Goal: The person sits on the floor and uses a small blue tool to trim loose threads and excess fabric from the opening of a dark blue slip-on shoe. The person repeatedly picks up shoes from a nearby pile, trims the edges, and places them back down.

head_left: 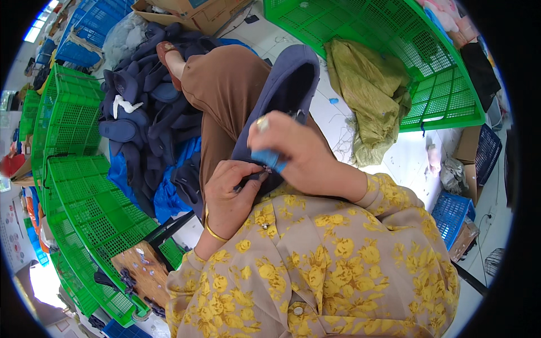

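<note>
A navy blue shoe or slipper (284, 67) lies along my lap, its dark opening facing up and its rounded end pointing away from me. My left hand (231, 188), with a gold bangle at the wrist, pinches the near edge of the shoe between thumb and fingers. Just above and to the right, my right hand (290, 143) is curled, somewhat smeared by motion. A small blue thing (267, 158) shows beneath its fingers; its kind is hard to make out. The fingers of both hands nearly meet at the shoe's edge.
Many navy shoes (127, 132) are heaped on a blue sheet (172, 194) at the left. Green plastic crates (90, 208) line the left; another green crate (445, 96) stands at the right beside an olive sack (366, 84). A wooden board (141, 270) sits near my left side.
</note>
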Tool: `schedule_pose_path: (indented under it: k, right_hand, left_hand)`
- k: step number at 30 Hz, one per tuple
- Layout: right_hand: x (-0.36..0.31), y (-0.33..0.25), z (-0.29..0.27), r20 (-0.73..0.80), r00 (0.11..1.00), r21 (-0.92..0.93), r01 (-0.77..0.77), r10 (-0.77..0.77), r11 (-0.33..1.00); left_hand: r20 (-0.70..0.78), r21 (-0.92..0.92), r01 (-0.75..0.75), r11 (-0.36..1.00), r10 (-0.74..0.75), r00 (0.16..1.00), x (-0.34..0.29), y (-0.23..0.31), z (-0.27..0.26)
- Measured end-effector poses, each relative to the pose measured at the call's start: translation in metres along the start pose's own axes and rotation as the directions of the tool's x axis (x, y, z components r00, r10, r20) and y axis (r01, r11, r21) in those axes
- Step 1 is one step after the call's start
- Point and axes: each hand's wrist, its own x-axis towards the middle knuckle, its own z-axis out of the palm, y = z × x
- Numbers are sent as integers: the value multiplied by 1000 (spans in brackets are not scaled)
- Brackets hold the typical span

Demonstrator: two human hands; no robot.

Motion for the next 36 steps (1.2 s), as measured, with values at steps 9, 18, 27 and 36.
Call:
schedule_pose_path:
  k: [9,18,27,36]
  right_hand:
    - [6,-12,-11,213,960,-416,-81,184,906]
    - [10,-5,-2,105,988,-303,136,-109,943]
    - [15,-38,-60,-27,971,827,-111,237,551]
    - [-15,-26,-43,130,957,-20,-259,259,966]
  left_hand:
    - [-48,-114,121,986,-127,991,-4,-3,4]
    - [-20,-69,63,996,-64,998,-1,-1,1]
    - [-6,-39,51,998,-52,999,0,1,0]
    - [-28,-58,72,996,-74,997,-1,2,2]
